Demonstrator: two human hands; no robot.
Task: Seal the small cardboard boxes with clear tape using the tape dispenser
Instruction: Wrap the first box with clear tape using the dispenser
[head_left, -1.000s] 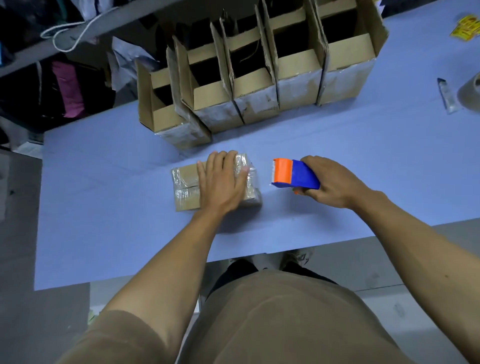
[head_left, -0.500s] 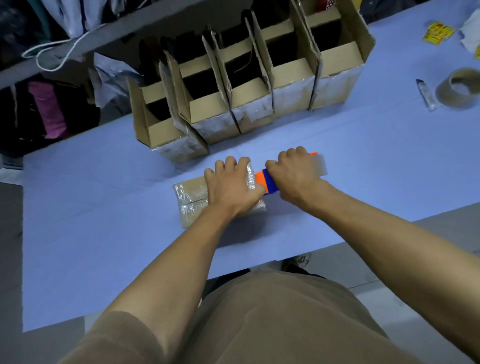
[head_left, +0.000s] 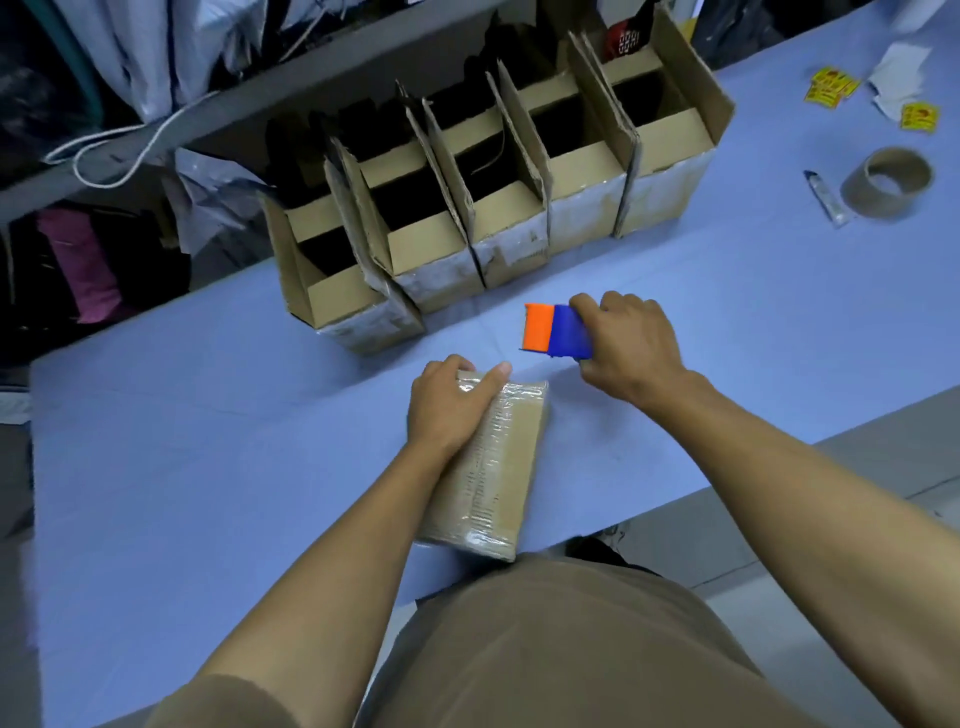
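Observation:
A small flat cardboard box (head_left: 501, 467), wrapped in shiny clear tape, lies lengthwise on the blue table (head_left: 208, 441), one end at the near edge. My left hand (head_left: 449, 402) grips its far end, thumb over the far right corner. My right hand (head_left: 631, 345) holds the blue and orange tape dispenser (head_left: 553, 332) just beyond and to the right of the box, apart from it. The dispenser's orange end faces left.
A row of open cardboard bins (head_left: 498, 208) stands at the table's far side. At the far right lie a brown tape core (head_left: 888, 189), a small tube (head_left: 826, 200), yellow packets (head_left: 831, 93) and white paper (head_left: 898, 78). Shelves with bags and clothes (head_left: 104, 156) fill the back left.
The box has been turned from crosswise to lengthwise. My right hand has pulled the dispenser off the box's right end, back and to the right.

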